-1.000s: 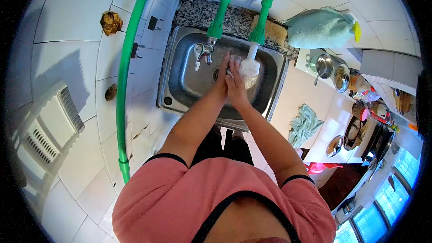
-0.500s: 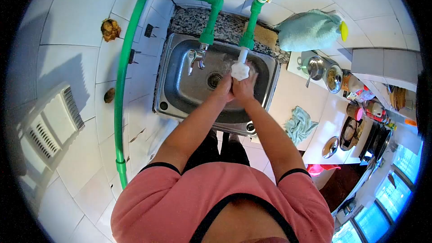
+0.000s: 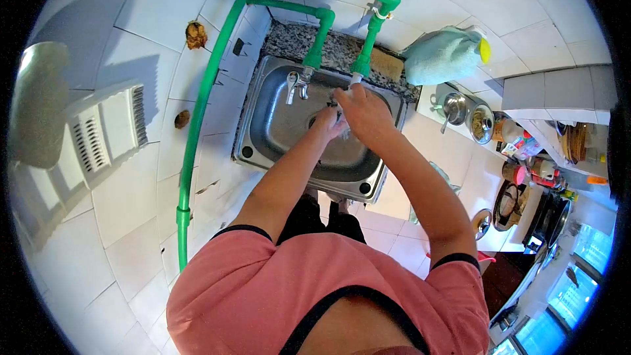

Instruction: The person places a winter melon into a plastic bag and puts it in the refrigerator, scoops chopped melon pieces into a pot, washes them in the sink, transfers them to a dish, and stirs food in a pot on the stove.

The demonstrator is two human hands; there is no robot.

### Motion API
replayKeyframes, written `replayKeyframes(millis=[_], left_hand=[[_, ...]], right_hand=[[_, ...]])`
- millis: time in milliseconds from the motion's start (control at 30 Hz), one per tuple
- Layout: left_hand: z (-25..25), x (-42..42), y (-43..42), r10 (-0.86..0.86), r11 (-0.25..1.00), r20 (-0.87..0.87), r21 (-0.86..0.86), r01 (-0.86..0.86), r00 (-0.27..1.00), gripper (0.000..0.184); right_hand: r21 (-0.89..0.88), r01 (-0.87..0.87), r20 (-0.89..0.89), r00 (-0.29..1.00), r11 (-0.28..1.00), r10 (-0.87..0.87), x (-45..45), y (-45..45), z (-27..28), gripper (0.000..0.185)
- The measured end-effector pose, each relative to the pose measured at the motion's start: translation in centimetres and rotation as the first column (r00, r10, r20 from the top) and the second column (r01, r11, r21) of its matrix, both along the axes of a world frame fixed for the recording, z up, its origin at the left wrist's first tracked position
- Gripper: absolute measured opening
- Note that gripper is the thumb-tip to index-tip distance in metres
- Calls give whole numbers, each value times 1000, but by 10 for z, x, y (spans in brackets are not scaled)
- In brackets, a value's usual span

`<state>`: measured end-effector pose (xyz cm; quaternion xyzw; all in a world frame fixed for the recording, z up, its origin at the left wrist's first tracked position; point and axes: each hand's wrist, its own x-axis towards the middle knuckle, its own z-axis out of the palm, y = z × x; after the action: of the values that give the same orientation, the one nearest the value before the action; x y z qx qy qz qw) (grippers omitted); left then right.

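My right hand (image 3: 363, 113) is closed over the white tap (image 3: 356, 79) at the end of the right green pipe, and the tap's knob is hidden under it. Just below and to the left, my left hand (image 3: 330, 122) is held over the steel sink (image 3: 273, 128) with its fingers apart and nothing visible in it. A whitish streak that looks like running water shows between the hands. The metal tap (image 3: 299, 84) on the left green pipe stands untouched. My left hand partly covers the drain.
Green pipes (image 3: 201, 108) run along the tiled wall. A light-blue cloth (image 3: 440, 56) lies behind the sink on the right. Beyond it are a metal cup (image 3: 455, 106), a lidded pot (image 3: 482, 123) and a round pan (image 3: 509, 204). A white rack (image 3: 98, 138) hangs at left.
My right hand has moved up from beside my left hand onto the white tap, covering its knob. My hands have come apart. The view has shifted slightly.
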<state>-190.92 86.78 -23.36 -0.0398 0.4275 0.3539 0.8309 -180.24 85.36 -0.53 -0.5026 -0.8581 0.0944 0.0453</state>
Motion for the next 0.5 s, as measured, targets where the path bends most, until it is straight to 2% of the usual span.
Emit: replayKeyframes(millis=[33,100,133,167,200,267,333,367,400,433,467,500], left_hand=[[13,-12,0,-1,1000,-9,8,1,1000,15],[51,-37,-9,-131,990,-108,47,136,986,13],[56,-42,-9,-126,990,-110,49,132,986,13],[60,-47,-11,-78,993,-202,66,94,976,16],[63,-53,-14,-28,995,-291,81,54,956,20],[67,-67,-19,7,993,-306,111,28,952,26],[77,-83,-20,40,989,-461,143,29,886,28],[77,-93,-23,45,989,-472,144,27,881,33],[80,-103,-24,60,988,-471,152,14,880,33],[84,-113,-25,84,980,-504,198,21,860,34],[96,-120,-27,105,970,-536,243,33,838,35],[109,-127,-27,50,962,-604,244,125,796,42]], right_hand=[[8,1,-9,1000,1000,-1,-2,4,-3,38],[25,103,122,987,994,-105,-4,7,-8,26],[26,99,120,988,995,-101,-6,9,-4,26],[70,126,115,984,990,-134,-9,8,2,27],[107,151,110,981,983,-162,-13,7,5,28],[84,188,66,979,979,-194,-20,9,3,34],[-54,307,62,951,950,-304,-25,13,8,41],[-46,295,58,955,954,-292,-26,14,9,41],[-40,317,88,946,948,-312,-24,13,9,48],[-35,340,120,935,940,-334,-25,12,10,56],[-29,333,120,937,942,-327,-29,11,23,56],[-131,382,192,915,915,-355,-32,12,39,55]])
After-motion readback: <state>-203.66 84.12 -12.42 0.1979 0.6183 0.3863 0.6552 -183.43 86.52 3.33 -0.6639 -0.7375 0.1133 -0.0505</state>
